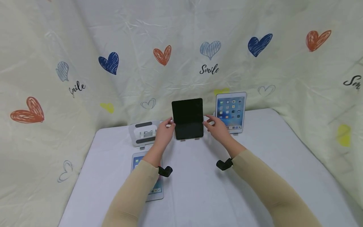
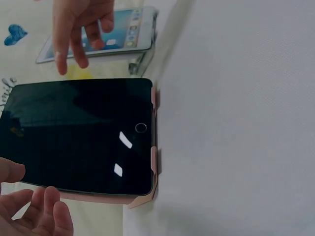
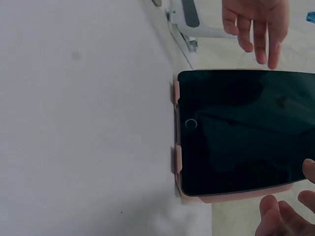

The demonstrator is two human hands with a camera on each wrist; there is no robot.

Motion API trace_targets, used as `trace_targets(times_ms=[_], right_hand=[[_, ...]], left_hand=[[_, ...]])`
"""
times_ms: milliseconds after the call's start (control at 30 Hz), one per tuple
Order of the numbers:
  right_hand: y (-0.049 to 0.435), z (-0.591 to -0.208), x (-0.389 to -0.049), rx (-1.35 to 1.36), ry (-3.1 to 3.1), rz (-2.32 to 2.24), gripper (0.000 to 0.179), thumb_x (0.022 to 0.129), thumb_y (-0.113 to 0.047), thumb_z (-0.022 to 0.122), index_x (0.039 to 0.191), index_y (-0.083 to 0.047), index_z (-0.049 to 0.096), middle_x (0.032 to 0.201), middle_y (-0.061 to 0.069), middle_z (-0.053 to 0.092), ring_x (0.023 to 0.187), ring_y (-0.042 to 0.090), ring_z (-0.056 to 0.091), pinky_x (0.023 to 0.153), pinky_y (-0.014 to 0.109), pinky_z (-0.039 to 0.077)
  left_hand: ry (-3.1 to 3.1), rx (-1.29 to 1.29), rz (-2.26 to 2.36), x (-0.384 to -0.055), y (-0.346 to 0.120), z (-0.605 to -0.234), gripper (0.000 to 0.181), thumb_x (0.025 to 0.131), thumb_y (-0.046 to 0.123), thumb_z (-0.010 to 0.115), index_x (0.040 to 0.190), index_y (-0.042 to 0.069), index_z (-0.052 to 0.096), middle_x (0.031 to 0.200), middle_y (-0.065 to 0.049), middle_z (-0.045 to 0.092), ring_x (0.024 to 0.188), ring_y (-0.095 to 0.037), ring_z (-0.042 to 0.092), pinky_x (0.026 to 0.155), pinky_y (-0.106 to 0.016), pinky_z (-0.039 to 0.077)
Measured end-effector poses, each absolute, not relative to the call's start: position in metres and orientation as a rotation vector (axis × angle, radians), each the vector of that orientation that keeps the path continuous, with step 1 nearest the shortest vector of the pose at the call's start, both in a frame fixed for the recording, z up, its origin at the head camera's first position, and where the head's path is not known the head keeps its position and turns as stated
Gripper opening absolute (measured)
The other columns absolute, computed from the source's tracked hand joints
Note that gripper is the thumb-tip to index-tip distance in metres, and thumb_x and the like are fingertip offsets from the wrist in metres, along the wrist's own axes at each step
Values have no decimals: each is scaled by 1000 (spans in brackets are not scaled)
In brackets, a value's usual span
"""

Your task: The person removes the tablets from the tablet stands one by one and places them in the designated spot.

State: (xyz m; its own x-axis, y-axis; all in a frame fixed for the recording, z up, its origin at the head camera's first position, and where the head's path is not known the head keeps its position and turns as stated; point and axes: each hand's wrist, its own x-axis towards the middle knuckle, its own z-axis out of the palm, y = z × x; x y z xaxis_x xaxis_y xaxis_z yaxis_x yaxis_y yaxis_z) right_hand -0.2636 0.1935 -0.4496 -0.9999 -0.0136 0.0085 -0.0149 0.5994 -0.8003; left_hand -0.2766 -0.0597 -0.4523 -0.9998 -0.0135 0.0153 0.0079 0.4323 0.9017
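A dark-screened tablet (image 1: 187,115) leans upright on a pink stand (image 3: 178,158), whose two small lips catch its lower edge. My left hand (image 1: 165,130) is at the tablet's left side, its thumb overlapping the front in the left wrist view and its fingertips right at the edge. On the other side my right hand (image 1: 216,127) has its fingers spread loosely; in the left wrist view these fingertips stand slightly off the edge. The right thumb (image 3: 309,170) overlaps the tablet's front in the right wrist view. Neither hand's fingers curl around the tablet.
Right of it, a white tablet (image 1: 231,112) with a lit-looking icon screen stands on its own stand. To the left is a bare white stand (image 1: 143,134) with dark pads. Another white tablet (image 1: 155,190) lies flat beneath my left forearm. A heart-patterned sheet (image 1: 181,78) hangs behind the white table (image 1: 198,189).
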Motion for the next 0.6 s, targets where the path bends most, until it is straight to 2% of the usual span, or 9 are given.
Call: trace_targets(times_ms=[267,600], right_hand=[[187,-444,-279,39,-2800,1387,58,103,-36,55,154,-14,38,131,16,52,97,29,62,80,42,53],[179,-446,-285,29,-2773,1391,56,103,-34,55,153,-14,40,134,16,53,100,30,60,81,43,54]], left_hand=[[-2665,22,-1650,-284,-54,-443,47,101,29,57,145,15,52,122,-5,60,98,-22,57,75,-33,51],[-2670,25,-1641,-289,-54,-443,44,100,26,59,142,16,55,119,-5,59,100,-22,56,74,-31,51]])
